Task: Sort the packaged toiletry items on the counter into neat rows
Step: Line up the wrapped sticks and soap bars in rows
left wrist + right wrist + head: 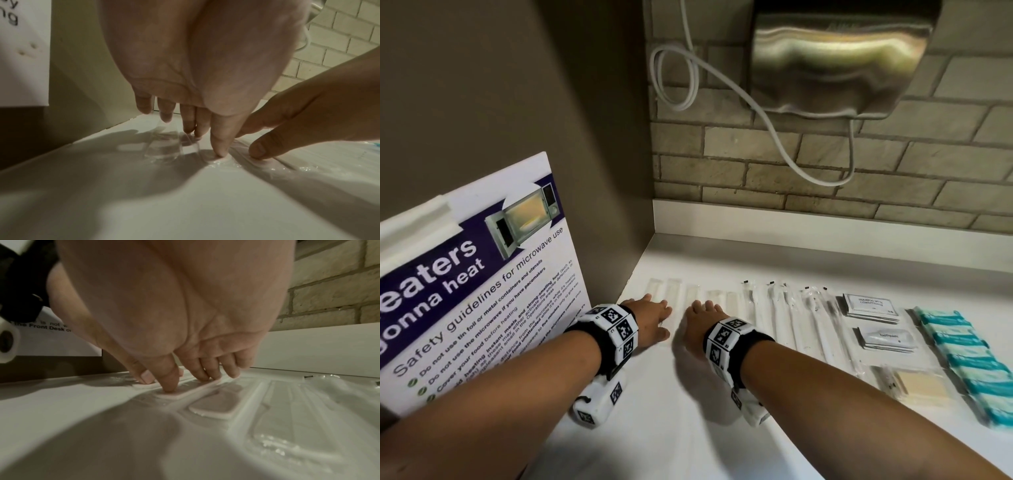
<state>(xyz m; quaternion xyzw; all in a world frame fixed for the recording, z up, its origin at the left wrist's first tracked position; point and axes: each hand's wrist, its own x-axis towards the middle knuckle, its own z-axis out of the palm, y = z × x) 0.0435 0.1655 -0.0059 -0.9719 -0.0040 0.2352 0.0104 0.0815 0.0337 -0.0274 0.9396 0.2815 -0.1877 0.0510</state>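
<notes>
Step in hand, as judged: final alignment of the clear flat packets at the left end of the row; most items already lie in ordered rows on the bench.

Nearest, lower centre of the head view: the left hand and the right hand lie side by side, fingers extended and spread, gripping nothing. The left fingertips press one clear packet flat; the right fingertips press a neighbouring packet area likewise.

Next move, as judged: slide the pressed packets sideways until the gaps are even and the ends level. Light pressure is advised; the film looks slippery.

Farther, right of centre: wrapped toothbrushes, sachets, and teal packs at the right edge.
</notes>
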